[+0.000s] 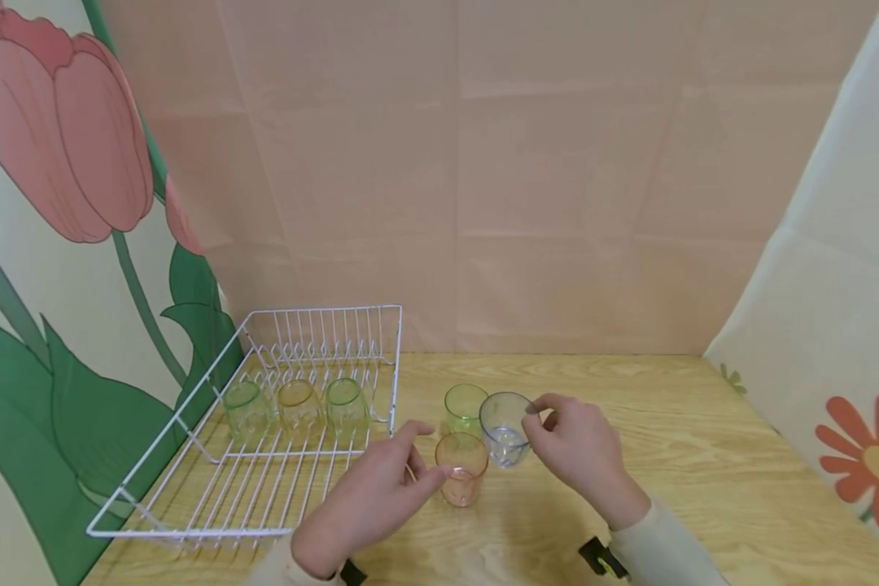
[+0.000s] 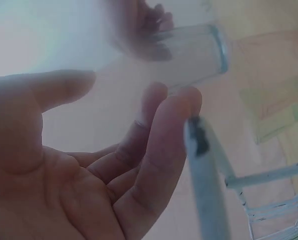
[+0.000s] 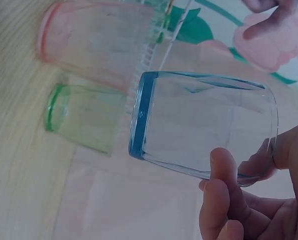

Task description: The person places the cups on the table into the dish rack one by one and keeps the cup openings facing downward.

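Note:
My right hand (image 1: 582, 448) pinches a clear blue-tinted cup (image 1: 505, 439) by its rim, between thumb and fingers. In the right wrist view the cup's thick blue base (image 3: 143, 117) is held off the table. A pink cup (image 1: 461, 484) and a green cup (image 1: 463, 403) stand upright on the table beside it. Left of the pink cup is my left hand (image 1: 381, 492), its thumb and fingers apart and loosely bent. The left wrist view shows nothing in that palm (image 2: 64, 185). From the head view I cannot tell whether the left thumb touches the pink cup.
A white wire dish rack (image 1: 264, 533) stands at the left. In its back half sit a green cup (image 1: 247, 415), an amber cup (image 1: 299, 415) and another green cup (image 1: 347, 411), seemingly upside down. Wood-grain table (image 1: 666, 423) extends to the right, with cloth-covered walls around it.

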`<state>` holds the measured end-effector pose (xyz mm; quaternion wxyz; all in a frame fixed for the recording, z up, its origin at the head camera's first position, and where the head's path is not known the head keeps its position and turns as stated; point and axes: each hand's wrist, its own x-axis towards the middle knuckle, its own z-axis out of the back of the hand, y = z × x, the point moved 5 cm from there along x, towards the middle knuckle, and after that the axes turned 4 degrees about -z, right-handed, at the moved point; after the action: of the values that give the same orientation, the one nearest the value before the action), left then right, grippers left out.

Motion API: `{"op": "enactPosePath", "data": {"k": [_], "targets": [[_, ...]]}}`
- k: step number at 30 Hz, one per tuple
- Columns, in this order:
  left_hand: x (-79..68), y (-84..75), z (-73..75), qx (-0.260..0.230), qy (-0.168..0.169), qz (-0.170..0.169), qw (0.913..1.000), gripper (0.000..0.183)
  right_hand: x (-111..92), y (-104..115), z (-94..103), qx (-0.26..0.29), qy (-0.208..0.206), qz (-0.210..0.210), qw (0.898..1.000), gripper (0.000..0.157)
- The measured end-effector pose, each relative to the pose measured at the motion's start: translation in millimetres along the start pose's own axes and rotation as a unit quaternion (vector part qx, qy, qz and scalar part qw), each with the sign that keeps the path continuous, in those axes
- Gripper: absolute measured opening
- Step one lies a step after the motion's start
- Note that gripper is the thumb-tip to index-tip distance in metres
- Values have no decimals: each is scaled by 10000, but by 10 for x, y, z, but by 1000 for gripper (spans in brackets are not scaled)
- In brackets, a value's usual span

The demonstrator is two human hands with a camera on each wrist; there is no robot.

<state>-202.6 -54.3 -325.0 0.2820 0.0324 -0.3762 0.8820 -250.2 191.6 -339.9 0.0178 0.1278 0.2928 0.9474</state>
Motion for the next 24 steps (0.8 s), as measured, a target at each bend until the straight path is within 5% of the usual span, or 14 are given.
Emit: {"op": "enactPosePath", "data": {"k": [11,24], "targets": [[74,-50,-88,-463,122,-37,9988,62,-189,263,103,528,247,394,9975,22],[177,-34,-188,-951,241,312,9947,62,-256,375,98,959,547,884,9899,21]]}}
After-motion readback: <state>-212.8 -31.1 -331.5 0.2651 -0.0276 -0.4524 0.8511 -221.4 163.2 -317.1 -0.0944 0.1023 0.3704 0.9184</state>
